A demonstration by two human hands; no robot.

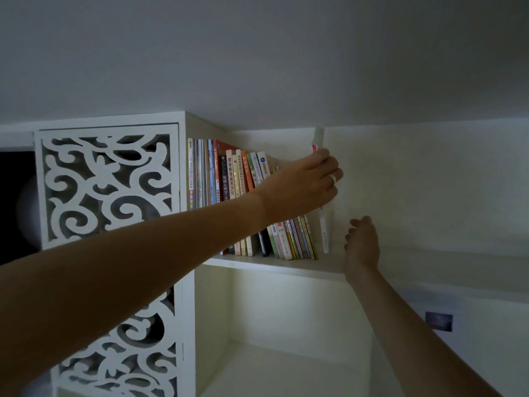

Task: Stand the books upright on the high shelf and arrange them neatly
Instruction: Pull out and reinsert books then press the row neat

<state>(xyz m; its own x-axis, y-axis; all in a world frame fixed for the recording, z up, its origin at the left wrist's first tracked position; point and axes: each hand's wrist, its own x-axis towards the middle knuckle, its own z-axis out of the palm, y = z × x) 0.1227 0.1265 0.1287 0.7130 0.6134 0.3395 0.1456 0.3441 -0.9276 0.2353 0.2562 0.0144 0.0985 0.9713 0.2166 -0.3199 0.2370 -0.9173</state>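
my left hand [303, 184] grips a thin white book [325, 224], upright at frame centre on the high shelf [274, 265] — just right of the row of books [229, 181]. my right hand [361, 244] hovers loose-fingered, holding nothing, with open shelf to its right. one spine reads 基礎心理學 — the others are too small to read.

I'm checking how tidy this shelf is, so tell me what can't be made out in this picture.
Head view only:
- Middle of the row of books: hidden behind the left hand and forearm.
- White book the left hand grips: its title is too small and pale to read, its middle covered by the fingers.
- Right hand: seen from behind, so any contact with the shelf is unclear.
- Dark opening at left: cut off, contents blurred.
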